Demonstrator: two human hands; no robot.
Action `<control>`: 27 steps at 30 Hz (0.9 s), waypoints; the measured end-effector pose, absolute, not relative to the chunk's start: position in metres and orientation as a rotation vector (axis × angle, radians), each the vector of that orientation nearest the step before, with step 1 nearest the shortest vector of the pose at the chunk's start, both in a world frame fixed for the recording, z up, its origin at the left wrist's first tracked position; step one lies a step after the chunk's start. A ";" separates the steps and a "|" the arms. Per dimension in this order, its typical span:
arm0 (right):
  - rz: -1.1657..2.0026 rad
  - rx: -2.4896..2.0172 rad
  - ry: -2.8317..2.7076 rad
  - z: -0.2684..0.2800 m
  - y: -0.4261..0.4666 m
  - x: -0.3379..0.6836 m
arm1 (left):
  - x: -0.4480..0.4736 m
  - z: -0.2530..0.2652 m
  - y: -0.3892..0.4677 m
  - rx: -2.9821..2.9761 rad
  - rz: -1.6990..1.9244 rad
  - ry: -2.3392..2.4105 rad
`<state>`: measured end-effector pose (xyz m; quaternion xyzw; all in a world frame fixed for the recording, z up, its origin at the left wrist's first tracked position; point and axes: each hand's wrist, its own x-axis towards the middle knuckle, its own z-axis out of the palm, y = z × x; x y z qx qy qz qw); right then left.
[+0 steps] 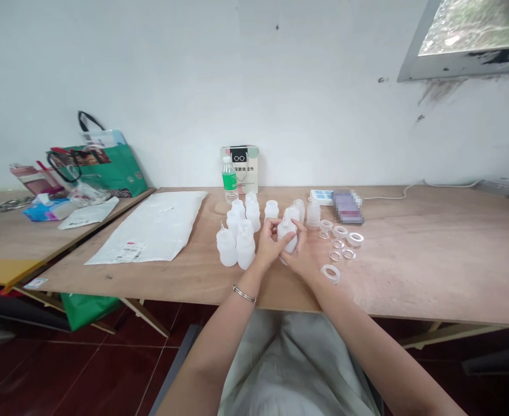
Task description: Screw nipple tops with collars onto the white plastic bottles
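Note:
Just above the table's front part, my left hand [271, 242] and my right hand [301, 255] are both closed around a small white plastic bottle [286, 232]. It looks like a baby bottle with a teat-like tip and stands roughly upright, its lower part partly hidden by my fingers. Left of my hands, several similar white bottles [227, 248] stand in a group. Another white bottle [271, 209] is behind my left hand. Past my right hand are clear plastic domed covers [313, 214]. Several clear and white rings [340, 232] lie to the right, one ring [331, 274] nearer me.
A water bottle [230, 182] and a paper bag [248, 173] stand against the wall. A white mailer [150, 225] lies left. A phone-like object [348, 207] sits beside a small white box [321, 197]. Bags [115, 173] crowd the left table; a cable [393, 198] runs right.

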<state>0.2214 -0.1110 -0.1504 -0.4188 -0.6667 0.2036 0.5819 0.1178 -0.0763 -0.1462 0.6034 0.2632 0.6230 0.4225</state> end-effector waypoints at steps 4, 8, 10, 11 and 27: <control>0.513 -1.000 -1.555 -0.153 -0.107 0.222 | 0.116 -0.143 -0.077 1.510 1.482 0.670; 0.533 -1.012 -1.556 -0.154 -0.107 0.223 | 0.116 -0.140 -0.081 1.517 1.441 0.649; 0.541 -1.037 -1.556 -0.155 -0.107 0.224 | 0.117 -0.140 -0.081 1.507 1.457 0.657; 0.547 -1.051 -1.556 -0.156 -0.106 0.224 | 0.118 -0.141 -0.080 1.496 1.468 0.668; 0.653 -1.047 -1.523 -0.154 -0.104 0.226 | 0.117 -0.144 -0.074 1.456 1.402 0.695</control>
